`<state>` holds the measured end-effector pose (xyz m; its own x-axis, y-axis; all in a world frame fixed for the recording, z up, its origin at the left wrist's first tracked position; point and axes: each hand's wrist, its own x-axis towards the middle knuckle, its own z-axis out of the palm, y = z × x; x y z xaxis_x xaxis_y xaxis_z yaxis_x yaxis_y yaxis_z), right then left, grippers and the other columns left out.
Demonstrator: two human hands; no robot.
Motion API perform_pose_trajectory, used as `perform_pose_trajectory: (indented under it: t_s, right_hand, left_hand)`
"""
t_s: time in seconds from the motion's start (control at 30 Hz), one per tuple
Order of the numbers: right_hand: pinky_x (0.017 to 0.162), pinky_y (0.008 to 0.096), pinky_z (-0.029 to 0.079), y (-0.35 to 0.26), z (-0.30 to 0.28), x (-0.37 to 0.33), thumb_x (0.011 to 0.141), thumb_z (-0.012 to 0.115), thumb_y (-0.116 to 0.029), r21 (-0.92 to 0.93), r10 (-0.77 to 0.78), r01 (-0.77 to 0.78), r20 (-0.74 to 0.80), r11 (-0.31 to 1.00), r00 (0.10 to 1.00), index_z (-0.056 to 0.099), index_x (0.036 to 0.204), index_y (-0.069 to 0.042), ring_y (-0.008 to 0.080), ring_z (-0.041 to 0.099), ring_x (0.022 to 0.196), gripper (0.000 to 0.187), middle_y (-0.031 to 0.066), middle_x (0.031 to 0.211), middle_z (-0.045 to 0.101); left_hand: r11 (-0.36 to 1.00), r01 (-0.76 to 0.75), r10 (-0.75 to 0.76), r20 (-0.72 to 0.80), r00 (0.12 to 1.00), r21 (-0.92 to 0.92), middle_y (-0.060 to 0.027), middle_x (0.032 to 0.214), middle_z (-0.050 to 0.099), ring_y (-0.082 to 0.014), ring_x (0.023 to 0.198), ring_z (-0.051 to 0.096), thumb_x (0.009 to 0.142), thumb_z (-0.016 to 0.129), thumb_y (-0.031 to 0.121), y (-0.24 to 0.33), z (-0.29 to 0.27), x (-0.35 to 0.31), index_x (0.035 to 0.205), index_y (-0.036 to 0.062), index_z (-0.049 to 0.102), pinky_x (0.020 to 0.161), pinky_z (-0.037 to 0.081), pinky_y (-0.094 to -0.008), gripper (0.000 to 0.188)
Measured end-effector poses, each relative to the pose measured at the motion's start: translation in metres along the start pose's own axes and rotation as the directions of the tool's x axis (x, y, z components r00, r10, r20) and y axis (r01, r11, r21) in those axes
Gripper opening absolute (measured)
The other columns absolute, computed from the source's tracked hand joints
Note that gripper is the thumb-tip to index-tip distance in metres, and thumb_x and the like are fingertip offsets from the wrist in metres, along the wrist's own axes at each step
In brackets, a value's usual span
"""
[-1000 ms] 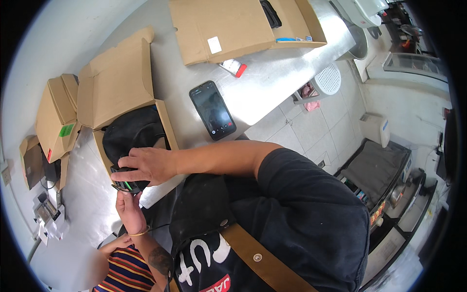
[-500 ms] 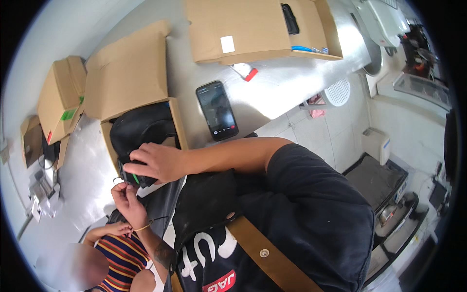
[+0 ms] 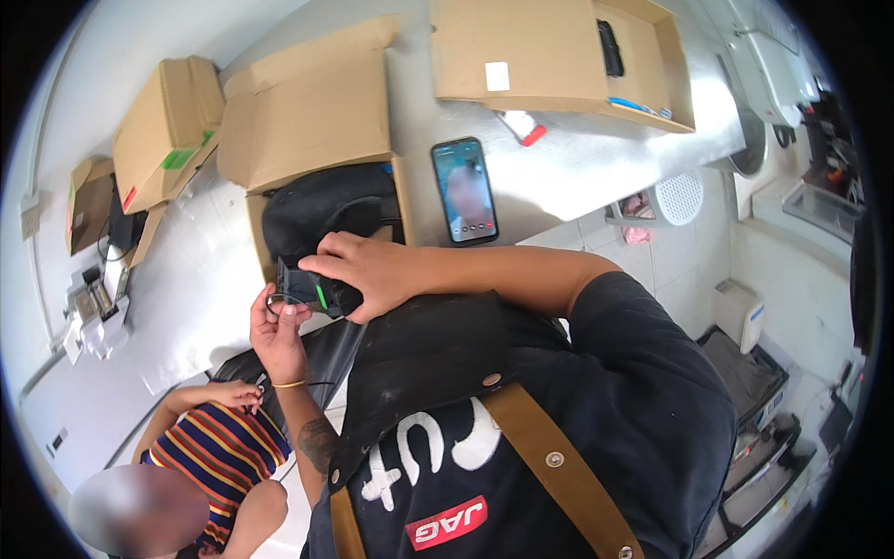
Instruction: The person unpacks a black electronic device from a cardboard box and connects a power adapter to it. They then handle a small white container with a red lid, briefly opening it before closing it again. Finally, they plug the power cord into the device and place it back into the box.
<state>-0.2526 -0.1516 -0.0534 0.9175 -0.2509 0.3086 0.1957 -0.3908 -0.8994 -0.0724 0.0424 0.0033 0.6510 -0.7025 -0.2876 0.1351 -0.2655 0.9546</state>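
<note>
My right hand (image 3: 372,272) is closed over a small black device with a green stripe (image 3: 323,296), at the near edge of an open cardboard box (image 3: 402,200). A larger curved black item (image 3: 312,207) lies inside that box. Just left of the device, my left hand (image 3: 277,334) pinches a thin black cable (image 3: 271,300) that loops beside the fingertips. Whether the cable joins the device I cannot tell. A yellow band circles my left wrist.
On the metal table (image 3: 549,177) are a lit phone (image 3: 466,191), a red-and-white item (image 3: 523,129) and another cardboard box (image 3: 521,56). More boxes (image 3: 166,130) stand at left. A person in a striped shirt (image 3: 219,456) sits close to my left arm. A white stool (image 3: 675,198) stands at right.
The whole view has shifted, so the boxes and table appear farther right. My left fingers have turned, and the cable loop shows more plainly. The phone screen has brightened and shows a person.
</note>
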Motion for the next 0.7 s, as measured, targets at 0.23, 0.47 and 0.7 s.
perform_pose_trajectory:
  t_s: [0.23, 0.47, 0.7]
  right_hand:
    - [0.106, 0.0452, 0.050, 0.006, 0.012, -0.005, 0.067, 0.090, -0.027, -0.008, -0.009, 0.009, -0.059, 1.000, 0.998, 0.046, 0.151, -0.001, 0.0428, 0.055, 0.125, 0.099, 0.0242, 0.133, 0.051]
    - [0.105, 0.0456, 0.051, 0.000, 0.006, -0.005, 0.066, 0.096, -0.034, 0.035, 0.068, -0.064, -0.122, 0.997, 0.990, 0.046, 0.148, -0.002, 0.0408, 0.057, 0.126, 0.101, 0.0222, 0.135, 0.051]
    - [0.102, 0.0482, 0.051, -0.009, -0.005, -0.013, 0.067, 0.096, -0.039, 0.085, 0.251, -0.250, -0.001, 0.964, 0.968, 0.042, 0.144, -0.002, 0.0441, 0.060, 0.121, 0.101, 0.0219, 0.135, 0.051]
  left_hand:
    - [0.964, 0.110, -0.084, 0.116, 0.990, -0.243, -0.0032, 0.102, 0.069, -0.0140, 0.089, 0.071, 0.105, 0.068, 0.010, -0.015, -0.005, 0.014, 0.143, 0.0026, 0.055, 0.078, 0.062, -0.0272, 0.041]
    - [0.984, 0.103, -0.064, 0.259, 0.964, -0.142, -0.0063, 0.112, 0.066, -0.0215, 0.101, 0.070, 0.092, 0.055, -0.018, 0.012, -0.002, 0.013, 0.136, 0.0007, 0.057, 0.097, 0.058, -0.0354, 0.047]
    - [0.958, 0.008, -0.096, 0.293, 0.951, 0.288, -0.0052, 0.096, 0.073, -0.0144, 0.094, 0.072, 0.095, 0.068, -0.011, 0.032, -0.011, 0.008, 0.137, -0.0026, 0.056, 0.091, 0.057, -0.0284, 0.045]
